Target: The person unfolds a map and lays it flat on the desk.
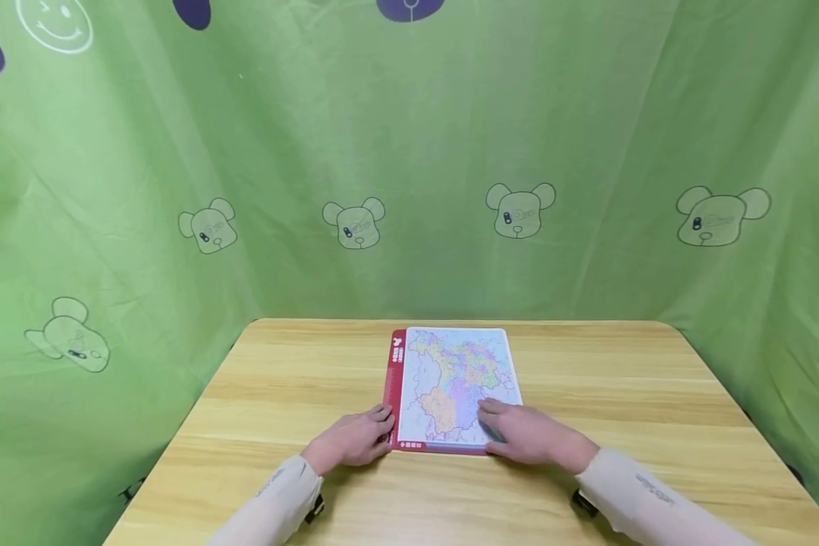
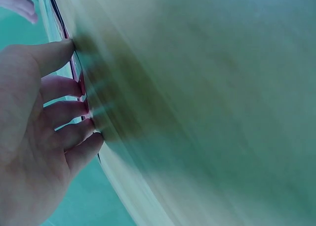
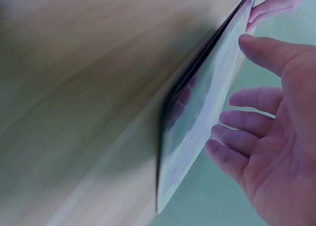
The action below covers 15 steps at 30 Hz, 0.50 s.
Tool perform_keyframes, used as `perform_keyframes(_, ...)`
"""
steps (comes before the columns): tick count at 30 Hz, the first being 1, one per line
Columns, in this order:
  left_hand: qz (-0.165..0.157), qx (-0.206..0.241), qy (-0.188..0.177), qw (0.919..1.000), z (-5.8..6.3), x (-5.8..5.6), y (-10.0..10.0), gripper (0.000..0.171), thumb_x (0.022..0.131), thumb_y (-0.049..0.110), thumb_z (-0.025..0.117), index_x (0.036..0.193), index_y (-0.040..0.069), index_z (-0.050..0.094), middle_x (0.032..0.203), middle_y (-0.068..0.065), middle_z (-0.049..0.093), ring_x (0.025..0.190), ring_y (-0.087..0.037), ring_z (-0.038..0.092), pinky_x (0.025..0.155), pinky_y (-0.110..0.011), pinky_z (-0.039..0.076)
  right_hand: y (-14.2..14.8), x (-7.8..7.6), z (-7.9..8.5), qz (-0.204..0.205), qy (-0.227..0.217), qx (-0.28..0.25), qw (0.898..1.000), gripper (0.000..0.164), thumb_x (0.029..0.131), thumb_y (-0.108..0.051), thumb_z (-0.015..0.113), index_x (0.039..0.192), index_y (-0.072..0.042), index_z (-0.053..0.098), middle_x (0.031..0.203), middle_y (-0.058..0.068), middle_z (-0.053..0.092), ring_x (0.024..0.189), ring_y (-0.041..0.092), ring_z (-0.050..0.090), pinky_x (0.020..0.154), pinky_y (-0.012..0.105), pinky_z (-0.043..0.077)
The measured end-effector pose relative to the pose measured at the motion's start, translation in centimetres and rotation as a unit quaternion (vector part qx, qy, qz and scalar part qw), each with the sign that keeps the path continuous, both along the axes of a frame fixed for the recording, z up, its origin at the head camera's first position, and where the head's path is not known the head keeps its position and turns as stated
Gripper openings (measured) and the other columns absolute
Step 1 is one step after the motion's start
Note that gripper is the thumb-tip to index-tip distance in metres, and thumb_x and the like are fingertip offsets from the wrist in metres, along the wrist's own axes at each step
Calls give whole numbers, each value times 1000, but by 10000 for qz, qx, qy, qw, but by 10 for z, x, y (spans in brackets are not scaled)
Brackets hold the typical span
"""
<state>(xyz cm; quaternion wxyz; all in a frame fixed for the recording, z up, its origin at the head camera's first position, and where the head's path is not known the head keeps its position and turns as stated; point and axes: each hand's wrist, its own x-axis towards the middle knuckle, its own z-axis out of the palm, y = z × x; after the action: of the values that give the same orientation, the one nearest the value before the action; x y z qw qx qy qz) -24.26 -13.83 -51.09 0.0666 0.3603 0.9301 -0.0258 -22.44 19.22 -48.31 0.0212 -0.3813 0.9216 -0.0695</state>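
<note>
While the map board (image 1: 461, 387) lies flat on the counter (image 1: 280, 387) | left hand (image 1: 356, 438): grasping nothing, fingertips at board's red left edge | right hand (image 1: 534, 436): relaxed, over lower right corner | step (judged): positioning the board | next move calls for: even fingertip contact, both sides

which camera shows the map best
The head view: it looks down on the map, showing its whole printed face except beneath the right hand. The left wrist view catches just a thin edge by the left hand; the right wrist view shows the face steeply slanted and blurred.
</note>
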Motion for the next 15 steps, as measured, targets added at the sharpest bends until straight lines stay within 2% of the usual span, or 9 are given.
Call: perform_keyframes(15, -34, 62, 34, 10000, -1, 2, -1, 58, 96, 43, 49, 142, 8, 43, 148, -11, 36, 136, -26, 33, 106, -38, 36, -54, -7, 2, 563, 199, 187, 9980, 50, 94, -31, 58, 129, 4, 54, 137, 22, 48, 127, 34, 44, 100, 44, 42)
